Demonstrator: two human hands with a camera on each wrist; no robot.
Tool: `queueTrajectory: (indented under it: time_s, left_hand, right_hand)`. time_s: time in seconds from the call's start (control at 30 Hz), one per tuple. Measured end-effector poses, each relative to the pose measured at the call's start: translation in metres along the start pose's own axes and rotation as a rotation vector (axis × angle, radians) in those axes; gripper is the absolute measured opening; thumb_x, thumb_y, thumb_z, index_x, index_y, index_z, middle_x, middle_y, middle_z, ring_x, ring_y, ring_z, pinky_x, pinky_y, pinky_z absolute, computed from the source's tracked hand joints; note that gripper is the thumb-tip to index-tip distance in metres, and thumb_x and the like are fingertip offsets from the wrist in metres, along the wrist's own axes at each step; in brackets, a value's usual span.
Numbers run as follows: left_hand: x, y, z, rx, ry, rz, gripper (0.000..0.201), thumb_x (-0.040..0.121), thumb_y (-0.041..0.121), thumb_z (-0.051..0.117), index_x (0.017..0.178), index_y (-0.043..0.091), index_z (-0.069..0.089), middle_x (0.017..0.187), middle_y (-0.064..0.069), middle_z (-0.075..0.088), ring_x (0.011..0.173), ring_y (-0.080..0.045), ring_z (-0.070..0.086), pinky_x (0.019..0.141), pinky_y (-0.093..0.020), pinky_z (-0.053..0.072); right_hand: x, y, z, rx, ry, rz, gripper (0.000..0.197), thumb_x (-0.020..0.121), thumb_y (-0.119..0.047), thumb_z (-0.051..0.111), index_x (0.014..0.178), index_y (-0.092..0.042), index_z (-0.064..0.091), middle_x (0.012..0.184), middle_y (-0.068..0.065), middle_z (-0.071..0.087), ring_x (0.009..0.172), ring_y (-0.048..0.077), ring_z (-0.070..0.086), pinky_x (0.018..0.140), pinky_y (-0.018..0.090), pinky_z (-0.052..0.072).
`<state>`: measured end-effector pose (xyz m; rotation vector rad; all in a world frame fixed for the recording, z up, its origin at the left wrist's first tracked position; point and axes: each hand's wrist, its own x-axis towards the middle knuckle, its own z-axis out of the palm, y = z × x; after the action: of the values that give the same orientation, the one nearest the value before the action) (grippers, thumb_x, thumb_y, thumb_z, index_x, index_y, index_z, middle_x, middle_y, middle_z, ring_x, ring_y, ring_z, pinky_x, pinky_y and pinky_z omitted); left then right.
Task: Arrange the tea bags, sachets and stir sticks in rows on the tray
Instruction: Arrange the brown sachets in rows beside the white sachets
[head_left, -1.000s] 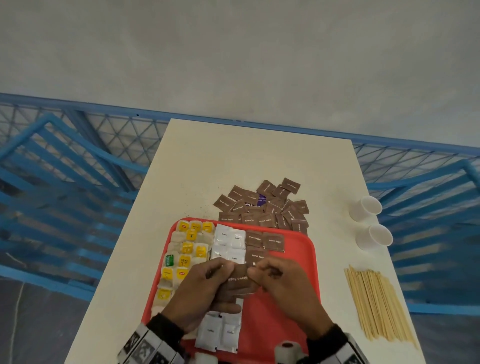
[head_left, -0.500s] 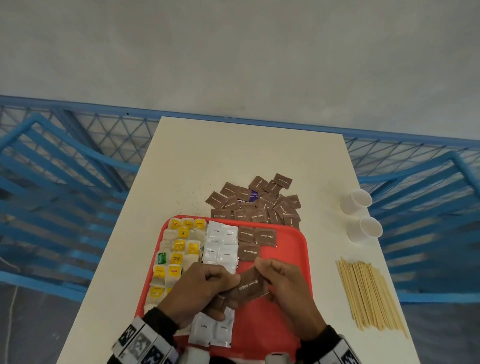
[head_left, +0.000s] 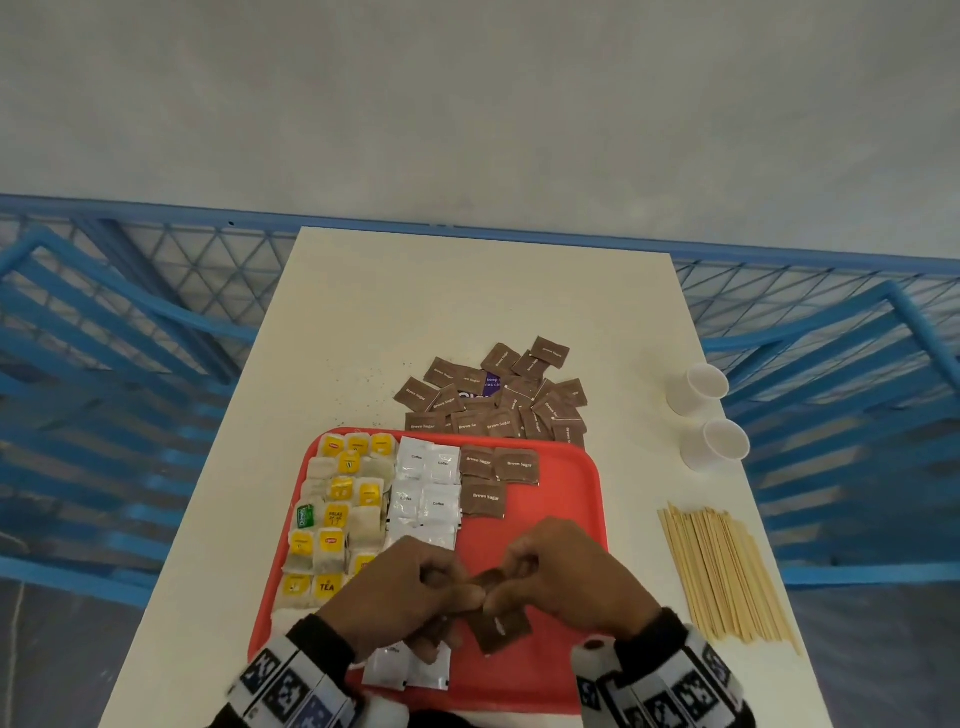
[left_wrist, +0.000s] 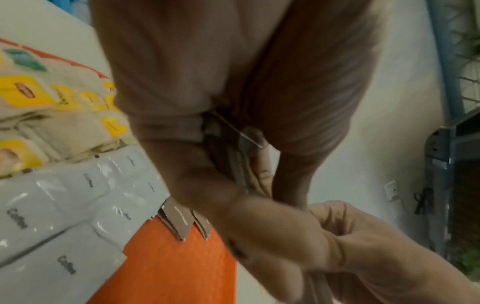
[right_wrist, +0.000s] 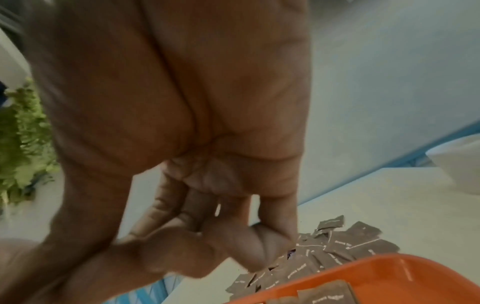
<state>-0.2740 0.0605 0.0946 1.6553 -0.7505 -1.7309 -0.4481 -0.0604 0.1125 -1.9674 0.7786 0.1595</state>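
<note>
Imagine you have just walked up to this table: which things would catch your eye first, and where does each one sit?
First the red tray at the near edge of the table, its left side filled with yellow-tagged tea bags and white coffee sachets in rows. Over it, the left hand and right hand together hold a few brown sugar sachets. Beyond the tray lies a loose heap of brown sachets; stir sticks lie to its right.

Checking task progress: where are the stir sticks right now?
In the head view, the stir sticks lie in a bundle on the table, right of the tray, nearer than the two cups.
</note>
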Motion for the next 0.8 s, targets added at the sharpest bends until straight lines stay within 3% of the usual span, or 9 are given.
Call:
queueTrajectory:
  time_s: [0.13,0.2,0.3,0.5,0.63,0.73,0.8]
  left_hand:
    - [0.007,0.004,0.001,-0.277,0.235,0.035,0.018,0.089,0.020,0.070,0.090,0.001,0.073,0.088,-0.024,0.073,0.073,-0.028,0.072,0.047,-0.027,0.052]
    - [0.010,0.005,0.005,-0.365,0.263,0.013,0.019,0.089,0.020,0.071,0.090,0.001,0.072,0.091,-0.023,0.073,0.076,-0.030,0.072,0.047,-0.026,0.051]
    - [0.014,0.003,0.010,-0.311,0.246,-0.021,0.021,0.087,0.019,0.073,0.090,-0.001,0.070,0.088,-0.018,0.075,0.076,-0.030,0.073,0.048,-0.028,0.053]
    - [0.004,-0.011,-0.001,-0.271,0.270,-0.078,0.025,0.088,0.021,0.073,0.094,-0.003,0.071,0.088,-0.018,0.075,0.072,-0.026,0.072,0.051,-0.029,0.054]
    - [-0.005,-0.017,-0.012,-0.296,0.292,-0.118,0.025,0.088,0.020,0.072,0.096,-0.003,0.070,0.087,-0.017,0.075,0.071,-0.027,0.071,0.053,-0.030,0.055]
    - [-0.010,-0.020,-0.018,-0.351,0.312,-0.114,0.033,0.091,0.026,0.067,0.101,-0.004,0.069,0.087,-0.017,0.075,0.071,-0.027,0.071,0.052,-0.030,0.054]
    - [-0.011,-0.019,-0.019,-0.427,0.337,-0.106,0.036,0.092,0.032,0.062,0.103,-0.002,0.070,0.091,-0.018,0.075,0.072,-0.027,0.071,0.052,-0.030,0.055]
  right_hand:
    - [0.002,0.001,0.006,0.382,0.188,0.056,0.006,0.080,-0.022,0.080,0.080,-0.018,0.077,0.075,0.004,0.075,0.063,0.003,0.061,0.062,0.017,0.045]
    - [0.002,0.003,0.015,0.567,0.297,0.111,0.003,0.082,-0.017,0.077,0.080,-0.018,0.077,0.070,0.002,0.074,0.063,0.005,0.061,0.060,0.016,0.047]
    - [0.007,0.014,0.023,0.738,0.380,0.194,0.003,0.084,-0.014,0.075,0.082,-0.011,0.076,0.068,-0.002,0.072,0.060,0.005,0.060,0.056,0.014,0.045]
    - [0.055,0.089,0.002,0.576,0.487,0.382,0.014,0.081,-0.018,0.078,0.079,-0.004,0.077,0.066,0.004,0.070,0.061,0.011,0.057,0.056,0.016,0.046]
    - [0.081,0.117,0.001,0.472,0.438,0.461,0.019,0.081,-0.022,0.079,0.065,-0.015,0.073,0.047,-0.008,0.058,0.049,0.009,0.048,0.050,0.017,0.042]
    - [0.092,0.124,0.004,0.389,0.454,0.503,0.021,0.080,-0.026,0.080,0.063,-0.015,0.072,0.047,-0.006,0.059,0.050,0.011,0.054,0.050,0.017,0.044]
    - [0.096,0.126,0.005,0.316,0.481,0.542,0.022,0.077,-0.026,0.081,0.064,-0.012,0.072,0.055,-0.002,0.066,0.058,0.014,0.062,0.059,0.022,0.051]
